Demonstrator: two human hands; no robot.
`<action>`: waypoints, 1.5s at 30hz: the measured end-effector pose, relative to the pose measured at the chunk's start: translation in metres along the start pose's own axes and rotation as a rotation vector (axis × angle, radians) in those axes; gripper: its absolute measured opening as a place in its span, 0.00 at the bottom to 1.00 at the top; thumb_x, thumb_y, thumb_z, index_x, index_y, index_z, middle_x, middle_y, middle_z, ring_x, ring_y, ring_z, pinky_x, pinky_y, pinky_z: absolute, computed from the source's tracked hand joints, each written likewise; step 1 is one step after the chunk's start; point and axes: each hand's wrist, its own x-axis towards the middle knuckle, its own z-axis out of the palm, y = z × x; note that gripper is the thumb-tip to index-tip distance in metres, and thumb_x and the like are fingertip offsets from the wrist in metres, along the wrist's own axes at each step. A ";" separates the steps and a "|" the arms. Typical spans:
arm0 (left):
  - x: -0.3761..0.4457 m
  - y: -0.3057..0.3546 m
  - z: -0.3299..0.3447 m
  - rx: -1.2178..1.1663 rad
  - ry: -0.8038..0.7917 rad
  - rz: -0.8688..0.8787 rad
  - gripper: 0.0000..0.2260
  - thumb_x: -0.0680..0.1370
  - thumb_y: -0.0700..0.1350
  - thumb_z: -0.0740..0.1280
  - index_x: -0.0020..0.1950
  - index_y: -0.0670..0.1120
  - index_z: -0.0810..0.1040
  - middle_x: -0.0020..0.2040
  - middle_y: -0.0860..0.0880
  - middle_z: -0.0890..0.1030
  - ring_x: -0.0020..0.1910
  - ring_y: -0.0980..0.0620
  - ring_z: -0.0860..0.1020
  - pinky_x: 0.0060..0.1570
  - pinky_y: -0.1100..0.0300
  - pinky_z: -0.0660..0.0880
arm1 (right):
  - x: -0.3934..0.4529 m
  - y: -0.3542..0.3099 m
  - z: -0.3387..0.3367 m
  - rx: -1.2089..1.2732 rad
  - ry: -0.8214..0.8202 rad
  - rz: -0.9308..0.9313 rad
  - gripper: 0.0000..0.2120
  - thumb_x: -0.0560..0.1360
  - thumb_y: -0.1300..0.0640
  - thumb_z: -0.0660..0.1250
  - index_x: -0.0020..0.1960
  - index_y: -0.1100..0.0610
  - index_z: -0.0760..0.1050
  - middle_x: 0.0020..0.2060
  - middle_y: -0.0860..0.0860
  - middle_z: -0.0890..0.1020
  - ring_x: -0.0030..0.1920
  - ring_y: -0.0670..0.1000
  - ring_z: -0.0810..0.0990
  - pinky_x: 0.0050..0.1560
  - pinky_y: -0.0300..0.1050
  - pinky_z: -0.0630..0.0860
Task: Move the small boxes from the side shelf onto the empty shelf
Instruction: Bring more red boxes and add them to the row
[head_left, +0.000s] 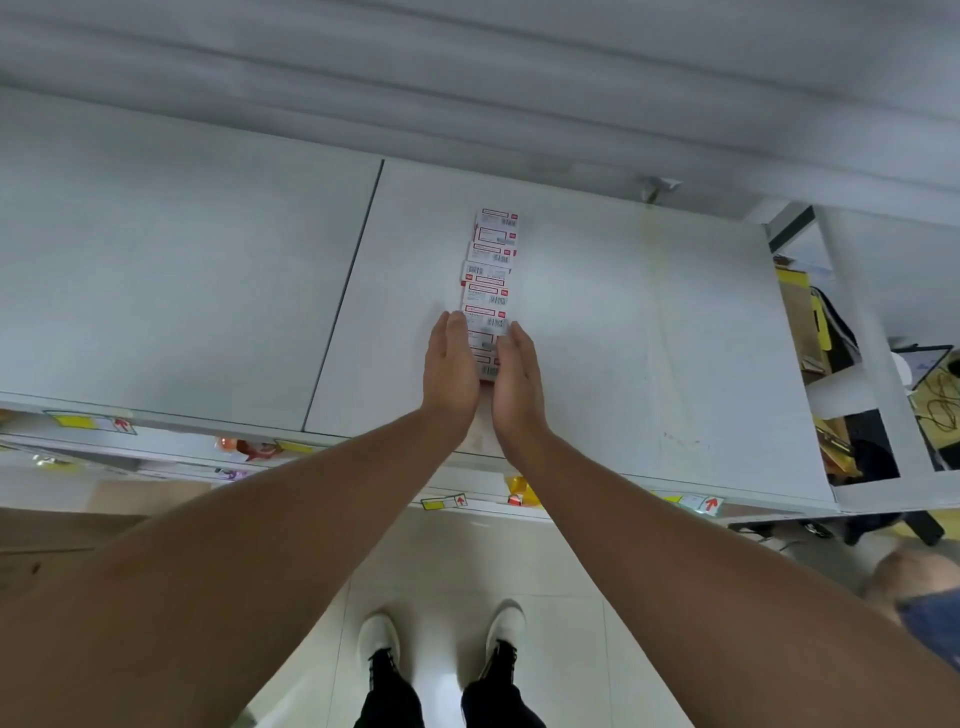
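Small boxes (489, 283): white cartons with red borders and barcode labels, laid in 1 single-file row on white shelf (623, 332), running from near edge toward back. About 8 counted, exact number unclear. Row slightly staggered, neighbours touching or overlapping. Nearest boxes flanked on both sides by flat palms. Shelf surface pale, scuffed, joined to 2nd panel on left by dark seam.

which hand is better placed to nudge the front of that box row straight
Either, barely: left hand and right hand flank the row of small boxes with straight fingers. Left reaches slightly further along it.
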 end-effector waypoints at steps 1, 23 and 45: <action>0.005 0.001 0.000 0.021 -0.014 0.015 0.20 0.88 0.55 0.51 0.71 0.53 0.78 0.61 0.52 0.86 0.59 0.52 0.85 0.61 0.53 0.83 | 0.004 -0.002 0.000 -0.018 -0.009 0.006 0.13 0.89 0.50 0.54 0.69 0.40 0.72 0.62 0.40 0.82 0.57 0.36 0.83 0.64 0.42 0.80; -0.016 -0.002 -0.117 0.872 -0.269 0.249 0.24 0.87 0.55 0.61 0.83 0.51 0.67 0.82 0.52 0.67 0.76 0.50 0.71 0.75 0.55 0.66 | -0.054 -0.019 -0.035 -0.728 -0.161 -0.083 0.21 0.88 0.48 0.59 0.80 0.49 0.70 0.76 0.48 0.74 0.76 0.51 0.71 0.75 0.46 0.64; -0.191 0.053 -0.132 1.623 0.072 0.303 0.29 0.84 0.64 0.57 0.82 0.53 0.67 0.81 0.49 0.68 0.76 0.44 0.70 0.70 0.45 0.73 | -0.132 -0.092 -0.093 -1.369 -0.516 -0.468 0.35 0.81 0.36 0.63 0.84 0.48 0.60 0.80 0.53 0.66 0.76 0.57 0.68 0.70 0.58 0.74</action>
